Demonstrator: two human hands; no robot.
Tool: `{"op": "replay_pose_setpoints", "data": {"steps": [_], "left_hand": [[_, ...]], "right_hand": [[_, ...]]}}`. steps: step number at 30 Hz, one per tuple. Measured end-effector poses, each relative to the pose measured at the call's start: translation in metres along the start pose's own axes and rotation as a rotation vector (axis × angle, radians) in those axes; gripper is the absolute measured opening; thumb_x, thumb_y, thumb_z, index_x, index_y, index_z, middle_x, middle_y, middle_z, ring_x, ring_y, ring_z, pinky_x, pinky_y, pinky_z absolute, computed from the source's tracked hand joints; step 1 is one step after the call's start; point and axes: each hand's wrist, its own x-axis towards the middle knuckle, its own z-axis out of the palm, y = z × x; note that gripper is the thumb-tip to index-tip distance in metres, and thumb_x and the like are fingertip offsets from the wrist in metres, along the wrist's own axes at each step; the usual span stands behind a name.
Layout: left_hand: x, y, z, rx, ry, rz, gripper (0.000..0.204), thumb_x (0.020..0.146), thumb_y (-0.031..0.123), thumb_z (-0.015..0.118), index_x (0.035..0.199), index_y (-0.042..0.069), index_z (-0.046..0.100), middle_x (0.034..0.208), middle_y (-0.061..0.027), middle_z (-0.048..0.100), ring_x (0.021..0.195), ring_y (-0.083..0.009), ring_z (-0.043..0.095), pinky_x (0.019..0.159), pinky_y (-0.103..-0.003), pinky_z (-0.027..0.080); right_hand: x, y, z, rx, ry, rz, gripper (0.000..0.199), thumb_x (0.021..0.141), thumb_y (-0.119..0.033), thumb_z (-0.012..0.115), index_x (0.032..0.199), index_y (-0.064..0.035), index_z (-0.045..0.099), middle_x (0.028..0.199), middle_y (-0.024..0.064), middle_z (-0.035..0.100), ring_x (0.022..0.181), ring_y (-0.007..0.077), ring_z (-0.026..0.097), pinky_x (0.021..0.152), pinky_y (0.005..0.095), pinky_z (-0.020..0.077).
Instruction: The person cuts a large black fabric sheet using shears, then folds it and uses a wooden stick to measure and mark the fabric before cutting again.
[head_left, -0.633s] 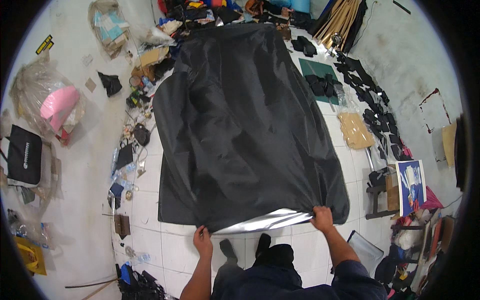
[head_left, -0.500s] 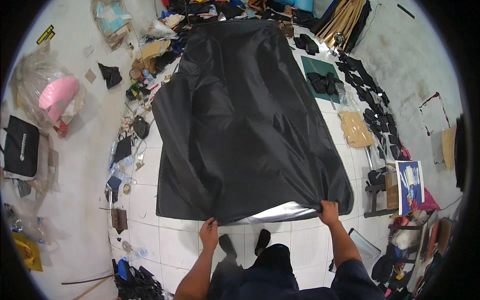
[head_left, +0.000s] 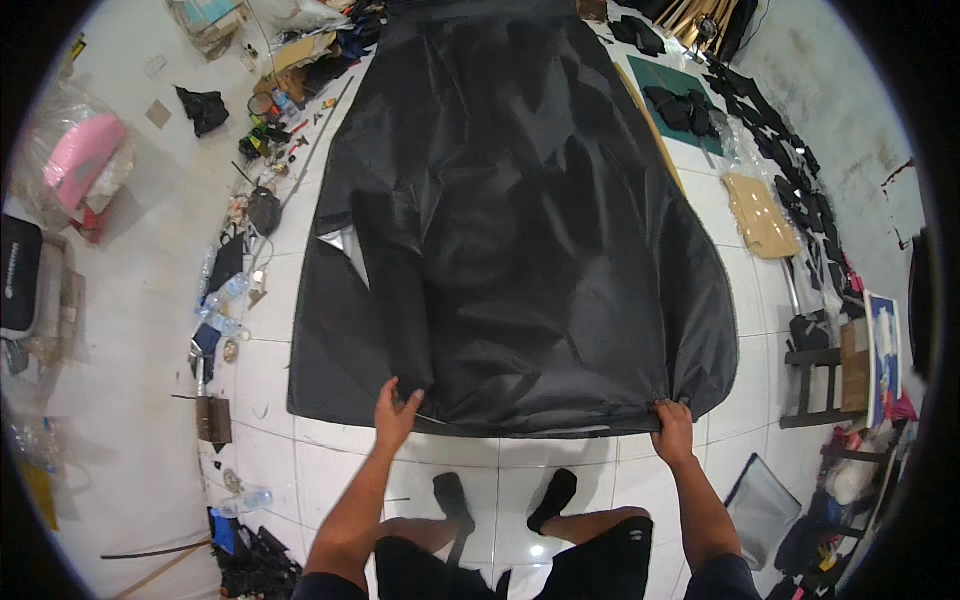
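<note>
A large sheet of black coated fabric (head_left: 530, 250) lies spread over the white tiled floor before me, wrinkled and with a long fold down its left part. Near that fold a small patch of its silver underside (head_left: 348, 252) shows. My right hand (head_left: 673, 428) is closed on the near edge toward the right corner, bunching the cloth. At the near edge further left, my left hand (head_left: 397, 412) rests against the fabric beside the fold, thumb and fingers apart.
To the right are a green cutting mat (head_left: 648, 80) with black pieces, a plastic-wrapped tan bundle (head_left: 762, 218), a dark stool (head_left: 812, 385) and a grey sheet (head_left: 765, 510). Clutter and plastic bottles (head_left: 245, 500) line the left wall.
The near edge has flattened, and its wide silver strip is mostly covered. A small silver patch now shows at the left fold. My left hand has opened and shifted left; the view has moved.
</note>
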Motion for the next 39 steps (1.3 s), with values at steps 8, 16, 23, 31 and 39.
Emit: {"op": "replay_pose_setpoints", "data": {"steps": [8, 16, 23, 31, 39], "left_hand": [[0.152, -0.098, 0.098, 0.285, 0.073, -0.058, 0.09, 0.078, 0.057, 0.073, 0.14, 0.0, 0.043, 0.139, -0.025, 0.047, 0.131, -0.039, 0.045, 0.108, -0.046, 0.037], [0.235, -0.145, 0.21, 0.463, 0.001, -0.193, 0.105, 0.072, 0.061, 0.075, 0.148, 0.001, 0.034, 0.141, -0.0256, 0.047, 0.129, -0.0396, 0.049, 0.109, -0.046, 0.038], [0.301, -0.209, 0.218, 0.52, -0.201, -0.179, 0.066, 0.078, 0.024, 0.064, 0.133, -0.008, 0.047, 0.117, -0.0261, 0.064, 0.108, -0.0412, 0.063, 0.099, -0.045, 0.047], [0.342, -0.271, 0.11, -1.104, 0.015, -0.544, 0.028, 0.079, 0.008, 0.06, 0.103, -0.006, 0.055, 0.094, -0.0149, 0.058, 0.086, -0.0323, 0.062, 0.086, -0.047, 0.055], [0.25, -0.233, 0.061, -1.355, -0.295, -0.408, 0.04, 0.089, 0.016, 0.064, 0.122, -0.005, 0.054, 0.124, -0.0173, 0.061, 0.117, -0.0335, 0.058, 0.106, -0.048, 0.043]], "right_hand": [[0.01, 0.046, 0.166, 0.002, -0.031, -0.049, 0.058, 0.056, -0.004, 0.077, 0.111, -0.0044, 0.057, 0.111, 0.0141, 0.061, 0.108, 0.0325, 0.057, 0.095, 0.0452, 0.0406], [0.017, 0.058, 0.241, -0.14, 0.108, 0.165, 0.058, 0.054, -0.004, 0.082, 0.105, -0.0047, 0.054, 0.111, 0.0157, 0.061, 0.11, 0.0352, 0.056, 0.098, 0.0492, 0.0392], [0.007, 0.047, 0.235, -0.22, 0.191, 0.074, 0.034, 0.068, -0.009, 0.073, 0.098, -0.0032, 0.058, 0.105, 0.0187, 0.065, 0.117, 0.0344, 0.057, 0.108, 0.055, 0.0335], [0.019, 0.053, 0.224, -0.267, -0.094, 0.166, 0.032, 0.069, -0.007, 0.072, 0.096, -0.0046, 0.055, 0.087, 0.018, 0.065, 0.088, 0.0402, 0.062, 0.087, 0.0493, 0.0439], [-0.027, 0.101, 0.244, -0.447, 0.163, 0.406, 0.039, 0.068, -0.009, 0.074, 0.101, -0.004, 0.054, 0.095, 0.016, 0.063, 0.099, 0.0365, 0.058, 0.099, 0.0499, 0.0394]]}}
